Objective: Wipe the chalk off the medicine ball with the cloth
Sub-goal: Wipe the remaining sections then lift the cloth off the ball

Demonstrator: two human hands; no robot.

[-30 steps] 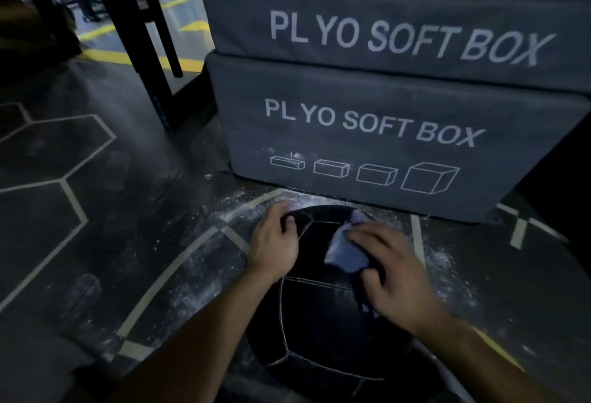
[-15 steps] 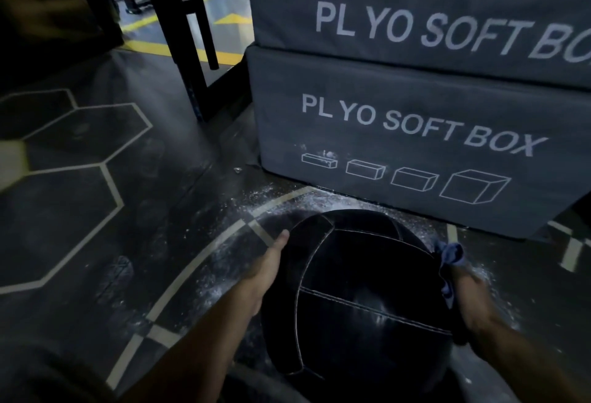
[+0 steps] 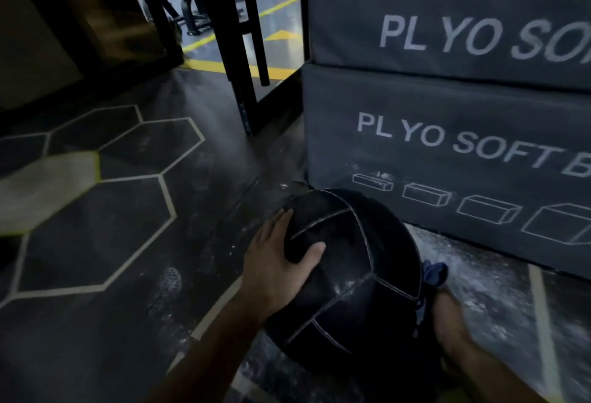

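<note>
A black medicine ball (image 3: 345,278) with pale seams sits on the dark floor in front of the stacked boxes. Faint chalk smears show near its middle seam. My left hand (image 3: 278,268) lies flat on the ball's left side, fingers spread, thumb across a panel. My right hand (image 3: 447,319) is on the ball's right side, mostly behind its curve, pressing a blue cloth (image 3: 433,273) against it. Only a bunched end of the cloth sticks out above the hand.
Two stacked grey boxes marked PLYO SOFT BOX (image 3: 447,147) stand right behind the ball. Black rack legs (image 3: 243,83) rise at the back left. Chalk dust (image 3: 473,262) is scattered on the floor by the boxes. Hexagon lines (image 3: 166,198) mark the floor at left.
My right hand slid with the cloth from the ball's top down its right side. My left hand shifted from the top to the left side. The view swung left.
</note>
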